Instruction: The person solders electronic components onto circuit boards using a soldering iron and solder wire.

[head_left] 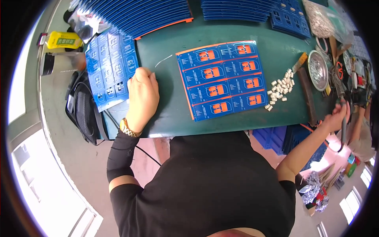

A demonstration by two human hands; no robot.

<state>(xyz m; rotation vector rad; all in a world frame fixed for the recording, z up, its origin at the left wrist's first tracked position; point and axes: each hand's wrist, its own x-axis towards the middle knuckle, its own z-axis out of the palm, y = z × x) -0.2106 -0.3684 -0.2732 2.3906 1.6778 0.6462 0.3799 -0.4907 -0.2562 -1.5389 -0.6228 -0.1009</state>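
My left hand (143, 94) is closed in a fist over the table, beside the right edge of a blue circuit board panel (112, 59). A thin silvery solder wire (164, 60) sticks out just beyond its knuckles; where it meets the fingers is hidden. At the far right, my right hand (336, 116) is closed around the dark handle of a soldering iron (343, 132), next to a coiled metal holder (338, 85). Between the hands lies a blue panel with orange patches (220, 81). Small white connectors (281, 87) are heaped to its right.
Stacked blue panels (146, 17) line the back, with another stack (237, 10) beside them. A brush (301, 62), a metal dish (318, 71) and a dark bar (306, 96) lie right. A yellow bottle (63, 40) and black bag (85, 110) are left. Another person's arm (358, 124) shows far right.
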